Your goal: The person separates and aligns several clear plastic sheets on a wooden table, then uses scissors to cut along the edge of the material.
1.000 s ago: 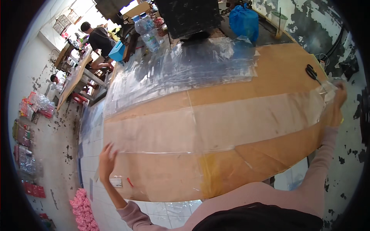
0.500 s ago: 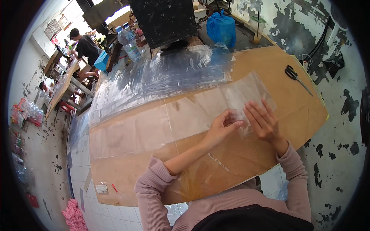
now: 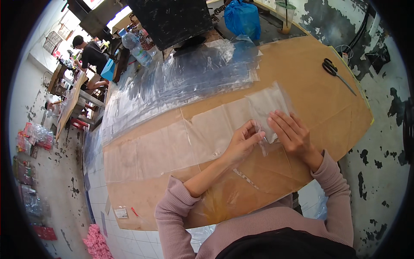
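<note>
A long strip of clear plastic sheet [image 3: 215, 123] lies across the brown-covered table in front of me. My left hand [image 3: 245, 140] pinches a gathered bit of the plastic near the strip's right end, thumb against the fingers. Beside it, my right hand [image 3: 291, 133] rests with its fingers stretched out over the near right part of the plastic, thumb side toward the left hand. Beyond the strip lies a thick stack of larger clear plastic sheets [image 3: 172, 82].
Black-handled scissors [image 3: 338, 77] lie at the table's right edge. A dark panel [image 3: 170, 21], plastic bottles [image 3: 137, 48], a blue bag [image 3: 242, 20] and a cup [image 3: 284, 17] stand at the back. A small white label [image 3: 121, 213] lies near left. Another person [image 3: 92, 56] sits far left.
My left hand has drawn slightly left and toward me, bunching the plastic it pinches. My right hand stays stretched out over the sheet. The whole view has shifted a little.
</note>
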Action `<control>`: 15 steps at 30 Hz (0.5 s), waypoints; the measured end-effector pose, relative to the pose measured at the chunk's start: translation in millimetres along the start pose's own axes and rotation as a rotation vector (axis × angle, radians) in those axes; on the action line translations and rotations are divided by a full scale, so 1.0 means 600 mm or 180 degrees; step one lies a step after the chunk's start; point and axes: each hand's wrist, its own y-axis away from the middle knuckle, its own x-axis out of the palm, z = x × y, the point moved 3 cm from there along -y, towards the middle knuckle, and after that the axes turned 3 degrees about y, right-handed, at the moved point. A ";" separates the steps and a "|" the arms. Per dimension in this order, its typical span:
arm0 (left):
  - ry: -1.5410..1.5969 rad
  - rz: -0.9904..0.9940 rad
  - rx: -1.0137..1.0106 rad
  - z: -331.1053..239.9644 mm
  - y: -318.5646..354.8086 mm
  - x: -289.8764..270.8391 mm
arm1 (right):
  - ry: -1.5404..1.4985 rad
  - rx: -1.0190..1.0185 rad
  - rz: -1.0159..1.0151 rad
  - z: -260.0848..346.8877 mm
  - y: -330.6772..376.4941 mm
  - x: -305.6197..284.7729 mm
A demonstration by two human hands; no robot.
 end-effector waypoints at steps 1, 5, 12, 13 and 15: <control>0.0015 0.0035 -0.0025 0.000 0.000 0.001 | -0.0011 -0.0026 -0.0014 0.001 0.000 0.000; -0.0009 0.0089 -0.0080 0.002 -0.001 -0.001 | -0.0040 -0.0033 0.0014 0.001 0.000 0.002; -0.0186 0.0399 0.0108 -0.008 0.003 -0.007 | -0.0350 0.0369 -0.0119 -0.009 -0.006 0.008; -0.0446 0.0610 0.0213 -0.014 0.002 0.002 | -0.0556 0.0554 -0.0255 -0.015 -0.005 0.007; -0.1453 0.0916 0.0542 -0.036 0.000 0.024 | -0.1172 0.1128 -0.0255 -0.020 0.003 0.010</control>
